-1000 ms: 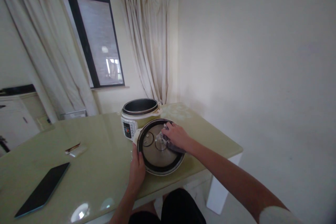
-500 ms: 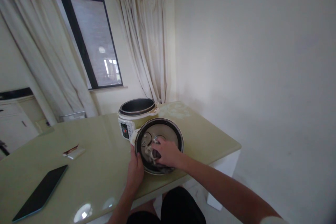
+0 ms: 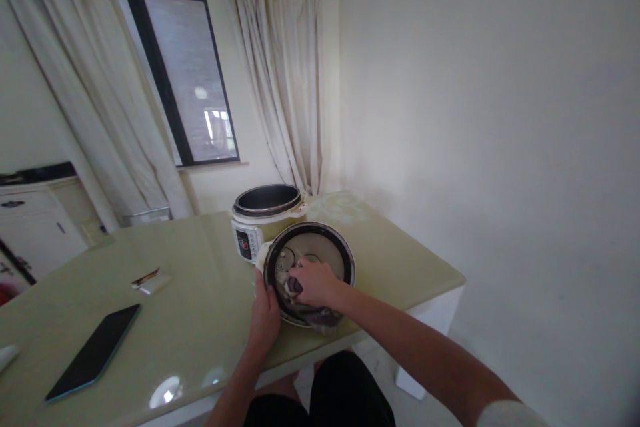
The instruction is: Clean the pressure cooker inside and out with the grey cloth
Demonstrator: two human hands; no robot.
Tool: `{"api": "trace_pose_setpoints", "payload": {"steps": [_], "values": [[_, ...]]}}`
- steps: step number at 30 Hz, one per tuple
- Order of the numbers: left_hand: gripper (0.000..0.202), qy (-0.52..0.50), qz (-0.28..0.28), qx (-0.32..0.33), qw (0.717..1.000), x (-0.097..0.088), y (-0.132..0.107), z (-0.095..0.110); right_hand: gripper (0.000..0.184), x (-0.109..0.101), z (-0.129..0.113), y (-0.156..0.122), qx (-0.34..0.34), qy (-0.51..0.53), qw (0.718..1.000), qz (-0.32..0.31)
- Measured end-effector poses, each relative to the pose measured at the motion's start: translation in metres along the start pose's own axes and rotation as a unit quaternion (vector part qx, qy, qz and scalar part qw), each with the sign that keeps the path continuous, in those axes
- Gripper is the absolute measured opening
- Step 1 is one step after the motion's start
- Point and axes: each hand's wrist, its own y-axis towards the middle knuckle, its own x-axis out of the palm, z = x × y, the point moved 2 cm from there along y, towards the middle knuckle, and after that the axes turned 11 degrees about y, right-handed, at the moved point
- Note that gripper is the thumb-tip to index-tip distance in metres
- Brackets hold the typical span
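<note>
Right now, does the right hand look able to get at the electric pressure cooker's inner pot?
Probably not directly: the right hand holds a cloth against the lid, which is between it and the electric pressure cooker. The inner pot is uncovered, though.

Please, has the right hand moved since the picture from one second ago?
Yes. Judged against the cooker, the right hand has moved left and nearer to the person, across the lid.

1. Premises: by appearance, a room in a home.
2. Window, dark-framed, hung with long pale curtains.
3. White cabinet with dark handles stands at left.
4. Household electric cooker sits on a glossy green table.
</note>
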Motion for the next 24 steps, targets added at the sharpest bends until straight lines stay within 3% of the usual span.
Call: {"api": "trace_pose_setpoints", "payload": {"steps": [2, 4, 7, 10, 13, 16, 18, 20, 22, 24], "values": [[0.077, -0.026, -0.009, -0.005, 1.0, 0.001, 0.001, 0.001, 0.045, 0.0, 0.007, -0.011, -0.006, -0.016, 1.0, -0.015], [0.077, -0.057, -0.012, -0.003, 0.998, 0.003, 0.001, 0.004, 0.04, -0.011, 0.02, -0.012, 0.033, -0.041, 0.999, 0.003], [0.077, -0.088, -0.01, 0.0, 0.996, 0.004, 0.0, 0.009, 0.028, -0.037, 0.038, 0.003, 0.101, -0.077, 0.989, 0.08], [0.078, -0.097, -0.017, -0.021, 0.995, 0.005, -0.001, 0.014, 0.03, -0.05, 0.035, 0.025, 0.112, -0.086, 0.981, 0.132], [0.08, -0.092, -0.023, -0.039, 0.995, 0.006, -0.002, 0.015, 0.032, -0.039, 0.016, 0.035, 0.081, -0.075, 0.984, 0.14], [0.081, -0.079, -0.027, -0.048, 0.995, 0.006, -0.003, 0.016, 0.036, -0.013, -0.002, 0.023, 0.032, -0.037, 0.993, 0.105], [0.081, -0.058, -0.026, -0.06, 0.996, 0.007, -0.005, 0.018, 0.046, 0.004, -0.003, 0.006, 0.004, 0.002, 0.998, 0.065], [0.079, -0.053, -0.02, -0.06, 0.997, 0.01, -0.008, 0.024, 0.052, 0.013, 0.01, -0.013, 0.014, 0.047, 0.996, 0.068], [0.078, -0.077, -0.021, -0.045, 0.996, 0.016, -0.011, 0.034, 0.05, 0.009, 0.033, -0.029, 0.052, 0.11, 0.983, 0.141], [0.076, -0.113, -0.037, -0.035, 0.992, 0.024, -0.011, 0.047, 0.047, -0.005, 0.063, -0.042, 0.07, 0.193, 0.942, 0.264]]}}
